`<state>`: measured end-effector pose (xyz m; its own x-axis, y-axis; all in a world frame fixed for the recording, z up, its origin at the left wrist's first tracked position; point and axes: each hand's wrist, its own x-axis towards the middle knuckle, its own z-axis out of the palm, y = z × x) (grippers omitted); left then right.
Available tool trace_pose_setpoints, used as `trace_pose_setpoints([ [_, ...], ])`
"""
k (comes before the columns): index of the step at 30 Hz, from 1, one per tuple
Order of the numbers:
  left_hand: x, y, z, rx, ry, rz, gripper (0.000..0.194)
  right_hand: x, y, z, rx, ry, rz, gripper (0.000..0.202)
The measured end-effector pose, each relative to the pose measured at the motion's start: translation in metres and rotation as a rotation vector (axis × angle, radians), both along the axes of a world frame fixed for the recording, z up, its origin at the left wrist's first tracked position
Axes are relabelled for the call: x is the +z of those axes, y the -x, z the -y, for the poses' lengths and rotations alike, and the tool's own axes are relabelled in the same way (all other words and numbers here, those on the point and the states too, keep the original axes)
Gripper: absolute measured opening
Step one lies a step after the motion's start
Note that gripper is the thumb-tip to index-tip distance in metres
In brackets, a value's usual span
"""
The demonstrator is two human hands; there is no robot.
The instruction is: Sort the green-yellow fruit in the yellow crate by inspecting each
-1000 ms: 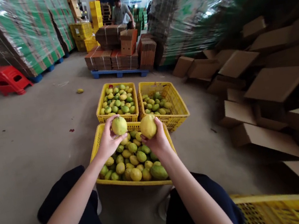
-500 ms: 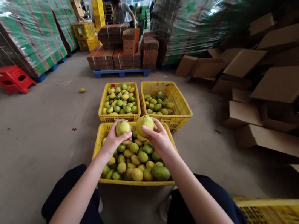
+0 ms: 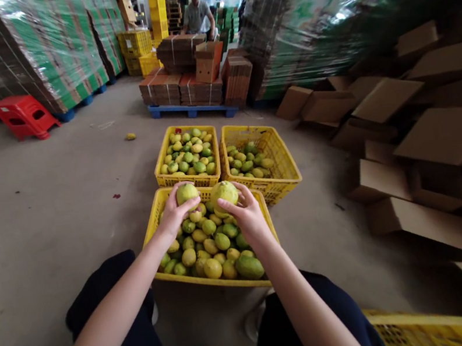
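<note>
One smaller fruit (image 3: pixel 187 192) in the curled left hand (image 3: pixel 172 211), one larger fruit (image 3: pixel 224 194) in the curled right hand (image 3: pixel 248 212), both above the front crate (image 3: pixel 151 219); risk, from where I stand: a slack grip could drop and bruise either.

Round yellow-green fruit (image 3: pixel 185 193) beside larger yellow-green fruit (image 3: pixel 226 191), both aloft, slightly apart.
</note>
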<state>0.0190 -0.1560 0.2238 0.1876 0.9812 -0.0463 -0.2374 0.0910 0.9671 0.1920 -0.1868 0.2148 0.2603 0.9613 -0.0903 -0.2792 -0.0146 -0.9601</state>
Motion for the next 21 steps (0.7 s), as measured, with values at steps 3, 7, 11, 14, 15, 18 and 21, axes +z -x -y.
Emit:
trace_pose_setpoints([
  [3,0.0019,-0.0015,0.0036,-0.036,-0.033,-0.127,0.049,-0.0005,0.0003,0.0001,0.007,0.006,0.01,0.062],
  [7,0.0024,-0.0048,0.0059,-0.1,-0.011,-0.18,0.043,-0.0005,0.002,0.0005,0.01,0.011,0.02,0.059],
  [11,0.0019,-0.0056,0.0045,-0.1,0.032,-0.176,0.043,-0.0009,0.0033,0.0012,0.015,0.007,0.008,0.057],
  [14,0.0025,-0.0046,0.0036,-0.096,0.029,-0.174,0.043,-0.0015,0.0035,0.0015,0.028,0.0,0.006,0.055],
  [15,0.0026,-0.0042,0.0034,-0.1,0.029,-0.173,0.043,-0.0016,0.0034,0.0016,0.031,0.0,0.009,0.055],
  [18,0.0019,-0.0033,0.0034,-0.122,0.017,-0.17,0.041,-0.0007,0.0038,0.0023,0.027,0.01,0.02,0.055],
  [21,-0.0012,-0.0025,0.0035,-0.135,0.0,-0.176,0.04,0.0007,0.0051,0.0034,0.019,0.022,0.031,0.055],
])
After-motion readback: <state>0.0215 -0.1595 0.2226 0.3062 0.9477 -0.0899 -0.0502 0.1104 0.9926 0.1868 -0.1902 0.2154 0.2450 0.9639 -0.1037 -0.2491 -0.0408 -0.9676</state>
